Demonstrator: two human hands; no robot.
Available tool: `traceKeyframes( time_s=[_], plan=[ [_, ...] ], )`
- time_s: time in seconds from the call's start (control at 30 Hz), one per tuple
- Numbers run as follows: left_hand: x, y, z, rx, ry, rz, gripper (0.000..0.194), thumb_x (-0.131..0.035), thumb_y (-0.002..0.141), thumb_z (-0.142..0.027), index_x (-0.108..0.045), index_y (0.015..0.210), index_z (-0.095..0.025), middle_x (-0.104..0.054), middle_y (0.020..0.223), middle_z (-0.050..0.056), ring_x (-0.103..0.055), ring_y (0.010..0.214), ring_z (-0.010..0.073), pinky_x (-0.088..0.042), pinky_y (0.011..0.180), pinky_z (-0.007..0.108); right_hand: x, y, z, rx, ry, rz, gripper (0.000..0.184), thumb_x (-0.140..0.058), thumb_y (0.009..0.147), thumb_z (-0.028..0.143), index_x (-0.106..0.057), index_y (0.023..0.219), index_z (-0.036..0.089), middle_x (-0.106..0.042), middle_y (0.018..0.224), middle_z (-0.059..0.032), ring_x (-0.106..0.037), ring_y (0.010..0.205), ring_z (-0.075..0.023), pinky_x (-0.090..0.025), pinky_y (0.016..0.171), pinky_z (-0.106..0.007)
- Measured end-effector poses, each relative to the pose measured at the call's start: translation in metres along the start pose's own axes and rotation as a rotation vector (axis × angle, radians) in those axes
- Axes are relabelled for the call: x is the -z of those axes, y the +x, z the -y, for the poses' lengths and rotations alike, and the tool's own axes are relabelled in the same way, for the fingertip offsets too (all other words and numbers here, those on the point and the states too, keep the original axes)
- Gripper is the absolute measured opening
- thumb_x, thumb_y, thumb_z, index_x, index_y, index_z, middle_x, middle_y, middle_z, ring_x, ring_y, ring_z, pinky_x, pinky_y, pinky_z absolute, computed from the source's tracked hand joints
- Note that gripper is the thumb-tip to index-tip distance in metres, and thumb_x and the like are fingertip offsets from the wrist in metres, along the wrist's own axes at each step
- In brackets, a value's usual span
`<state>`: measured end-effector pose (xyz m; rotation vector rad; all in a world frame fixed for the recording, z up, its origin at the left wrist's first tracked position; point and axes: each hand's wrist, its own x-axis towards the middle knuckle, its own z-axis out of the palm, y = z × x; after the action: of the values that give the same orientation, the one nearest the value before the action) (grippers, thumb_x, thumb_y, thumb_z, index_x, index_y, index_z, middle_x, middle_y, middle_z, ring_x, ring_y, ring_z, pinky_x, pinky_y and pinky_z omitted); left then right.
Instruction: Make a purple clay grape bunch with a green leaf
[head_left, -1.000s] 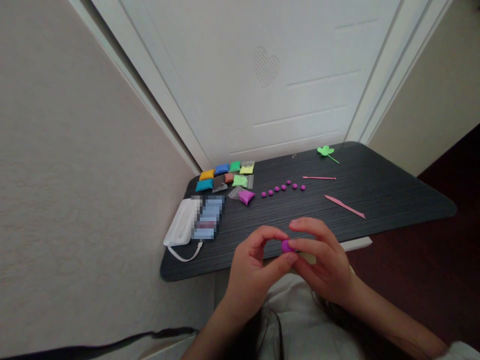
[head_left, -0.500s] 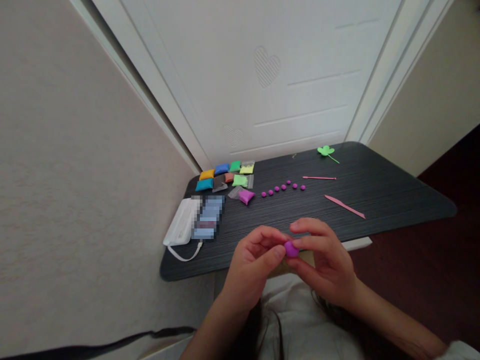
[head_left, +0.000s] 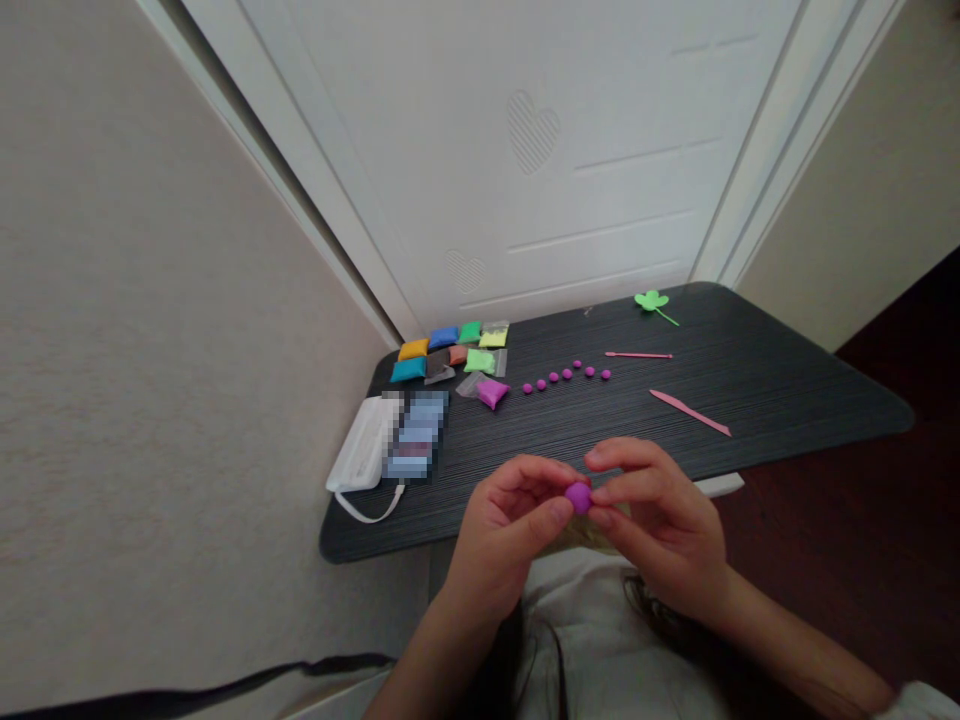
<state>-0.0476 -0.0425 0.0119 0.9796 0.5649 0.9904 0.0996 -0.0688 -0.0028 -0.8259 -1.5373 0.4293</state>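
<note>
Where the bench's near edge crosses lower centre frame, left fingers and right fingers pinch purple ball; dark open surface at right.

The ball is showing bright purple, the tabletop is showing black with fine streaks, and the flower is glowing lime green.

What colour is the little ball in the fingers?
The ball is purple, clearest in the head view.

Purple ball.
We see it smooth and nearly spherical, held between our left hand and right hand.
</note>
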Motion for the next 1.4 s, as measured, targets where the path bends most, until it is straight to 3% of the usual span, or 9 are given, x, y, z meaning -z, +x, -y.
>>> traceKeyframes(
  time_s=[0.47, 0.97, 1.27, 1.4],
  plan=[
    [-0.0012, -0.0004, -0.0013, 0.032, 0.053, -0.061, 0.015, -0.064, 0.066, -0.015, -0.066, 0.08, -0.019, -0.064, 0.08, 0.001, -0.056, 0.073, 0.0102, -0.044, 0.069, 0.021, 0.0004, -0.0018, -0.0036, 0.078, -0.066, -0.028, 0.025, -0.061, 0.07, 0.009, -0.058, 0.09, 0.024, -0.058, 0.093, -0.0035, -0.056, 0.089, -0.0186, -0.047, 0.079, -0.037],
    [-0.0019, 0.0014, -0.0007, -0.02, 0.098, -0.054, 0.015, -0.063, 0.067, -0.013, -0.067, 0.08, -0.019, -0.063, 0.083, 0.002, -0.055, 0.076, 0.0111, -0.044, 0.071, 0.022, 0.0021, -0.001, -0.0015, -0.04, -0.072, -0.026, 0.016, -0.057, 0.074, 0.014, -0.06, 0.087, 0.023, -0.059, 0.091, -0.004, -0.056, 0.089, -0.0186, -0.047, 0.079, -0.036],
    [-0.0036, 0.003, -0.0005, -0.049, 0.047, -0.129, 0.016, -0.062, 0.068, -0.012, -0.065, 0.082, -0.019, -0.065, 0.084, 0.001, -0.057, 0.077, 0.0098, -0.045, 0.074, 0.021, 0.0012, -0.0076, -0.0073, 0.171, -0.28, -0.009, 0.045, -0.056, 0.071, 0.009, -0.052, 0.113, 0.026, -0.054, 0.106, -0.0069, -0.053, 0.096, -0.0218, -0.045, 0.082, -0.041],
    [-0.0034, 0.0032, 0.0003, -0.05, 0.031, -0.146, 0.015, -0.063, 0.067, -0.013, -0.064, 0.081, -0.019, -0.064, 0.084, 0.001, -0.057, 0.077, 0.0101, -0.045, 0.074, 0.021, -0.0012, -0.0086, -0.0094, 0.188, -0.318, -0.011, 0.047, -0.056, 0.071, 0.009, -0.051, 0.114, 0.027, -0.054, 0.108, -0.0068, -0.053, 0.095, -0.022, -0.046, 0.079, -0.041]
  ],
)
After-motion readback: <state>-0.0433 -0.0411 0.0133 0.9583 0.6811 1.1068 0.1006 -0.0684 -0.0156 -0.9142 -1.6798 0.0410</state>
